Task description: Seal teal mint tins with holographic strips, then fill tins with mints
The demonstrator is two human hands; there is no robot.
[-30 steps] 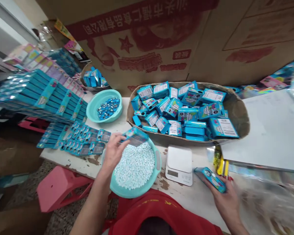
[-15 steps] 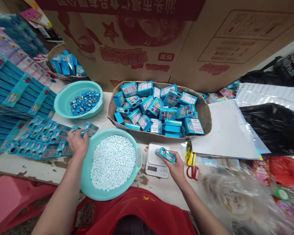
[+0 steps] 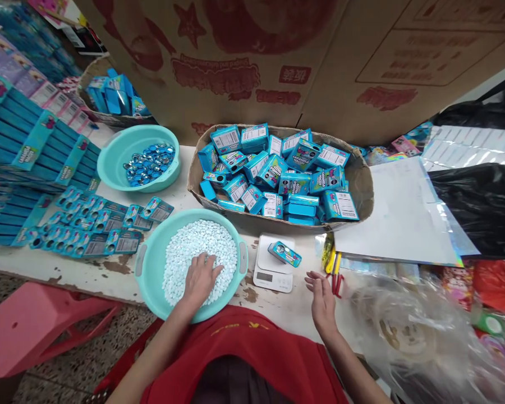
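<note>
My left hand (image 3: 201, 279) rests palm down on the pale blue tablets (image 3: 202, 252) heaped in a teal basin (image 3: 146, 269), fingers spread. My right hand (image 3: 321, 293) hovers over the white table, fingers loosely extended, holding nothing. Just left of and beyond it, a small blue tin (image 3: 284, 253) lies on a white kitchen scale (image 3: 271, 272). Flat blue cards (image 3: 96, 233) are laid in rows left of the basin.
A cardboard tray (image 3: 359, 182) heaped with blue boxes stands behind the scale. A second teal basin (image 3: 115, 160) holds shiny blue pieces. Stacked blue packs (image 3: 29, 157) fill the left. Yellow-handled scissors (image 3: 333, 264), white sheets (image 3: 399, 216), clear plastic bags and a black bag lie right. A pink stool (image 3: 33, 325) stands below.
My right hand set the blue tin on the scale and drew back, open. My left hand laid its card on the rows at left and moved into the tablet basin.
</note>
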